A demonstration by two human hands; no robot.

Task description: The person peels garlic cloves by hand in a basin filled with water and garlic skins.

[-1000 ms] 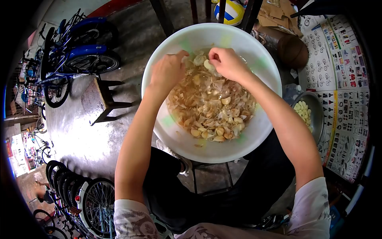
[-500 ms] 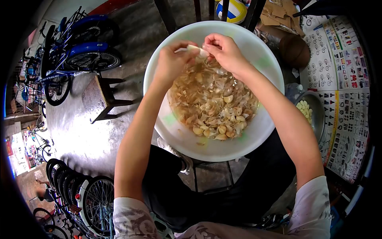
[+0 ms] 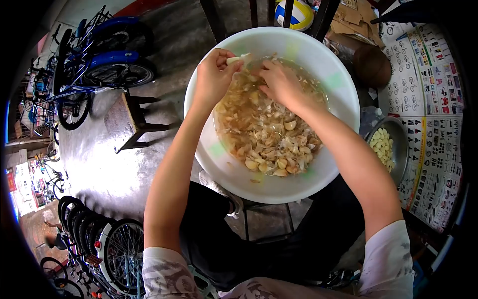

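Note:
My left hand is above the far left part of a big white basin, fingers pinched round a pale garlic clove. To its right, my right hand reaches down to the water among loose garlic skins. Its thumb and fingers are apart, and I see nothing held in them; the fingertips are partly hidden. Wet papery garlic skins float over much of the water. Unpeeled garlic cloves gather toward the near side of the basin.
A metal bowl of peeled garlic cloves stands right of the basin, by a printed sheet. Left is a small wooden stool, with several bicycles beyond. A volleyball and cardboard lie at the back.
My hands were together at the clove and have separated. The right hand has lowered to the water; the left keeps the clove, drawn slightly left.

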